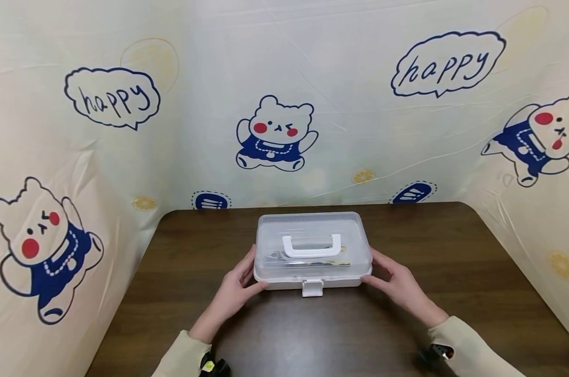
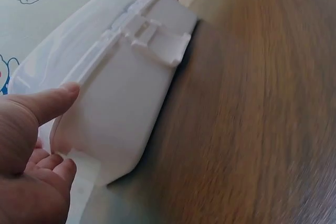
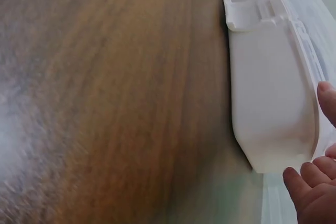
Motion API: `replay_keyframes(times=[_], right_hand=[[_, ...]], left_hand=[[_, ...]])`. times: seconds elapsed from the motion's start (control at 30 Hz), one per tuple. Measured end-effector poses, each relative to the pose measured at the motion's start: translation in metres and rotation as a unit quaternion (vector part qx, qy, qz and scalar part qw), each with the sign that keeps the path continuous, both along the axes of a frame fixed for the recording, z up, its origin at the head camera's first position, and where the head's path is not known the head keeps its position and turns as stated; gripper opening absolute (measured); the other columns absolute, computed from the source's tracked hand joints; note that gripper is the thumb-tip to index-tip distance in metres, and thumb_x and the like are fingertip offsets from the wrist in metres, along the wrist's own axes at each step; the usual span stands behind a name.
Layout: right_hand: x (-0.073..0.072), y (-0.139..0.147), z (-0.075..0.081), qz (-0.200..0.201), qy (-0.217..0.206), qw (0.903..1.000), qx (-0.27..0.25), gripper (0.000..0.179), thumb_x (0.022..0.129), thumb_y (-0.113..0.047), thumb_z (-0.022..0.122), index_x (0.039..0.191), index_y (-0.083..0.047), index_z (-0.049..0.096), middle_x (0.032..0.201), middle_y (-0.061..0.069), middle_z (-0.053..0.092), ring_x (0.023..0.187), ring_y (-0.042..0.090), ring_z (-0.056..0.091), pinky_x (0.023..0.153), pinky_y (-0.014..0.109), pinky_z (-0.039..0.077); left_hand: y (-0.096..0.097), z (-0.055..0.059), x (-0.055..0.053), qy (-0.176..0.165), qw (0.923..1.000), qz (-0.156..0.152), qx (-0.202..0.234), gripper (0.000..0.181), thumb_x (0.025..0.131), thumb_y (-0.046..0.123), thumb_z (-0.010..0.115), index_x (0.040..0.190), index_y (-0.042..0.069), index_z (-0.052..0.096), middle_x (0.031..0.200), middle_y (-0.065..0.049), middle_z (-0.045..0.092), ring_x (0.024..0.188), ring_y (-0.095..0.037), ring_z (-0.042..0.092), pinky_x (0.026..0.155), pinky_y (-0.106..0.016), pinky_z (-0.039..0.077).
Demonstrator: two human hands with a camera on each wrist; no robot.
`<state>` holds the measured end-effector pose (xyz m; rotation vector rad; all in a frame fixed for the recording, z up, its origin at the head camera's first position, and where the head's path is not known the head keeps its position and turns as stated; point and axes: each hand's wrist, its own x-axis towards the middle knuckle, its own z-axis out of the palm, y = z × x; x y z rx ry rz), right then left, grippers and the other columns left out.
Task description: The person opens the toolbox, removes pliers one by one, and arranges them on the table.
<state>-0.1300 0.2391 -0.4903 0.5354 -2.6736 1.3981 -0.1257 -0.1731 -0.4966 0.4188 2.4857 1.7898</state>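
A storage box (image 1: 284, 286) with a white base and a translucent lid (image 1: 308, 225) sits on the brown table. A white carrying handle (image 1: 313, 253) lies on the lid, and the front latch (image 1: 312, 288) is flipped outward. Slender items with yellow and dark parts show dimly through the lid. My left hand (image 1: 234, 290) grips the left end, its thumb at the front corner by the lid's rim and its fingers along the side. At the opposite end, my right hand (image 1: 400, 283) holds the box the same way; its thumb (image 3: 326, 100) lies near the rim.
Dark wood tabletop (image 1: 313, 335) surrounds the box. Behind and beside the table hangs a pale curtain (image 1: 350, 141) printed with cartoon bears. A dark device is strapped at each wrist, by the light sleeves (image 1: 183, 356).
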Motion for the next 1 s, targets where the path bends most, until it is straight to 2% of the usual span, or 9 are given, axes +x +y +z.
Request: replay_keyframes(times=[0.17, 0.33, 0.4, 0.53, 0.63, 0.8, 0.9, 1.0], right_hand=[[0.006, 0.000, -0.002, -0.013, 0.020, 0.9993, 0.030, 0.074, 0.087, -0.020, 0.086, 0.152, -0.004, 0.053, 0.151, 0.018, 0.055, 0.133, 0.038, 0.058, 0.100, 0.010, 0.040], [0.012, 0.001, -0.004, -0.017, 0.065, 0.9961, 0.058, 0.075, 0.084, -0.019, 0.089, 0.150, -0.005, 0.056, 0.148, 0.018, 0.059, 0.130, 0.039, 0.060, 0.102, 0.006, 0.035], [0.014, 0.002, -0.004, -0.023, 0.082, 0.9946, 0.058, 0.073, 0.082, -0.017, 0.090, 0.147, -0.007, 0.059, 0.145, 0.016, 0.062, 0.130, 0.033, 0.061, 0.102, 0.004, 0.034], [0.017, 0.004, 0.000, -0.033, 0.103, 0.9932, 0.042, 0.069, 0.078, -0.012, 0.091, 0.142, -0.008, 0.065, 0.140, 0.015, 0.066, 0.129, 0.006, 0.057, 0.101, 0.003, 0.035], [0.018, 0.005, 0.006, -0.043, 0.103, 0.9934, 0.026, 0.064, 0.078, -0.009, 0.091, 0.137, -0.006, 0.069, 0.137, 0.016, 0.068, 0.126, -0.006, 0.053, 0.099, 0.003, 0.037], [0.017, 0.002, 0.021, -0.077, 0.068, 0.9946, -0.011, 0.053, 0.082, -0.010, 0.088, 0.133, -0.006, 0.072, 0.133, 0.014, 0.070, 0.119, -0.011, 0.054, 0.092, 0.005, 0.044], [0.015, 0.000, 0.029, -0.090, 0.046, 0.9939, -0.043, 0.049, 0.085, -0.009, 0.086, 0.132, -0.005, 0.073, 0.132, 0.015, 0.070, 0.114, -0.015, 0.055, 0.087, 0.006, 0.048], [0.010, -0.001, 0.035, -0.101, 0.043, 0.9924, -0.055, 0.047, 0.085, -0.008, 0.086, 0.130, -0.004, 0.073, 0.130, 0.016, 0.071, 0.112, -0.016, 0.056, 0.087, 0.007, 0.048]], left_hand=[[-0.003, 0.001, 0.002, 0.005, 0.9992, 0.015, -0.037, 0.090, 0.087, 0.011, 0.085, 0.162, 0.011, 0.035, 0.168, -0.010, 0.033, 0.150, -0.030, 0.038, 0.113, -0.041, 0.039], [-0.006, 0.002, 0.008, 0.018, 0.9968, 0.030, -0.072, 0.090, 0.085, 0.016, 0.087, 0.161, 0.013, 0.040, 0.165, -0.008, 0.038, 0.147, -0.030, 0.043, 0.112, -0.046, 0.042], [-0.006, 0.004, 0.011, 0.027, 0.9954, 0.035, -0.086, 0.089, 0.084, 0.019, 0.089, 0.160, 0.014, 0.042, 0.163, -0.008, 0.040, 0.146, -0.031, 0.044, 0.111, -0.047, 0.043], [-0.007, 0.010, 0.014, 0.051, 0.9918, 0.048, -0.107, 0.087, 0.082, 0.024, 0.091, 0.157, 0.015, 0.048, 0.159, -0.007, 0.046, 0.144, -0.030, 0.048, 0.111, -0.049, 0.044], [-0.008, 0.018, 0.014, 0.075, 0.9882, 0.061, -0.118, 0.083, 0.080, 0.027, 0.092, 0.153, 0.015, 0.054, 0.154, -0.007, 0.053, 0.141, -0.030, 0.052, 0.108, -0.050, 0.047], [-0.007, 0.032, 0.007, 0.113, 0.9840, 0.076, -0.115, 0.073, 0.078, 0.027, 0.093, 0.143, 0.011, 0.064, 0.142, -0.008, 0.064, 0.132, -0.030, 0.060, 0.102, -0.050, 0.052], [-0.006, 0.040, 0.001, 0.118, 0.9839, 0.083, -0.105, 0.066, 0.079, 0.024, 0.092, 0.138, 0.008, 0.068, 0.137, -0.009, 0.067, 0.129, -0.030, 0.063, 0.102, -0.051, 0.052], [-0.005, 0.047, -0.004, 0.110, 0.9847, 0.097, -0.095, 0.060, 0.079, 0.022, 0.092, 0.134, 0.007, 0.071, 0.132, -0.010, 0.070, 0.126, -0.031, 0.065, 0.102, -0.052, 0.052]])
